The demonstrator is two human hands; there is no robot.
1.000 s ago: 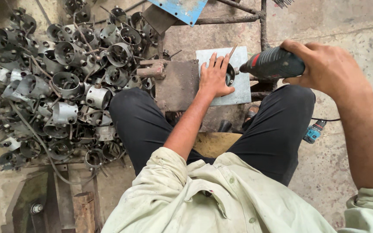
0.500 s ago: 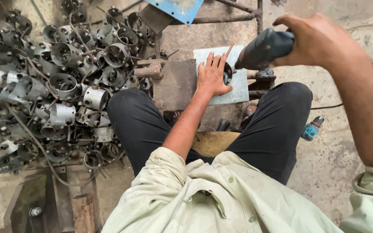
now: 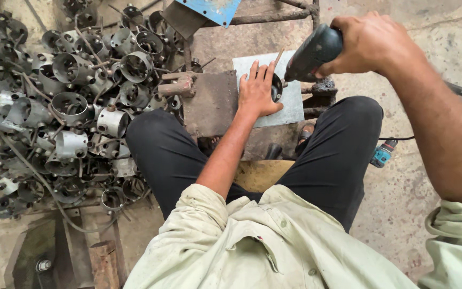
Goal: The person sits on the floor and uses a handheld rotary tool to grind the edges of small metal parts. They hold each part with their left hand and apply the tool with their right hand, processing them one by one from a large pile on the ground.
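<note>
You sit on the workshop floor, seen from above, knees apart in dark trousers. Your left hand [image 3: 258,91] lies flat, fingers spread, pressing down a small round metal ring [image 3: 276,87] on a pale grey metal plate [image 3: 295,101]; the ring shows just at the edge of your fingers, touching them. Your right hand [image 3: 372,45] wraps its fingers closed around the body of a dark green power tool [image 3: 312,53], whose nose points down toward the ring. Whether the tip touches the metal cannot be told.

Just left of the plate sits a rusty block [image 3: 209,101]. Farther left, a large heap of grey metal cup-shaped parts [image 3: 70,107] covers the floor. Which of these are finished cannot be told, so the share done is unclear. By my judgement, one piece is in hand and mid-work, and many may remain.

A small blue tool [image 3: 382,154] lies by your right knee.
</note>
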